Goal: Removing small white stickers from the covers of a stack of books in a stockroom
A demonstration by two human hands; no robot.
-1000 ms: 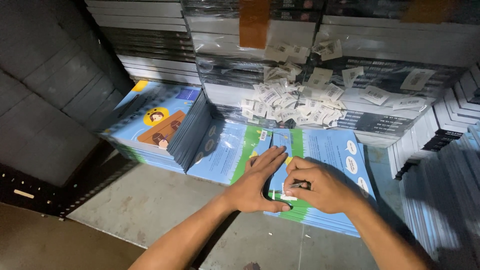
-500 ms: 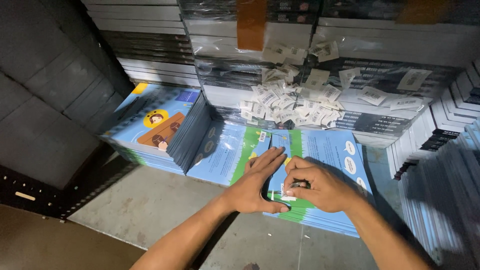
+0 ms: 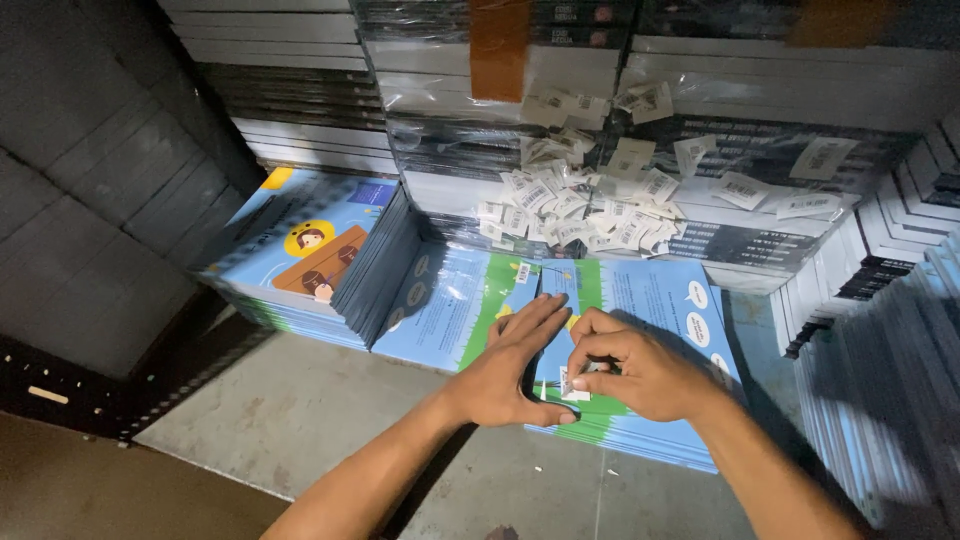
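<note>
My left hand (image 3: 512, 365) lies flat, fingers spread, on the left edge of the top blue and green picture book (image 3: 650, 300) of a low stack on the floor. My right hand (image 3: 635, 372) pinches a small white barcode sticker (image 3: 566, 383), lifting it from the book's lower left corner. A second low stack of the same books (image 3: 455, 300) lies just to the left, its top book with a small white sticker near its upper right corner.
A taller, slanted book stack (image 3: 310, 245) with a yellow and brown cover sits far left. Wrapped book bundles (image 3: 640, 120) behind are covered with several peeled white stickers (image 3: 580, 205). More book stacks (image 3: 880, 340) stand on the right. Grey concrete floor (image 3: 300, 400) lies in front.
My right hand's fingers have pulled the white sticker up off the cover, so more of it shows. My left hand stays pressed on the book.
</note>
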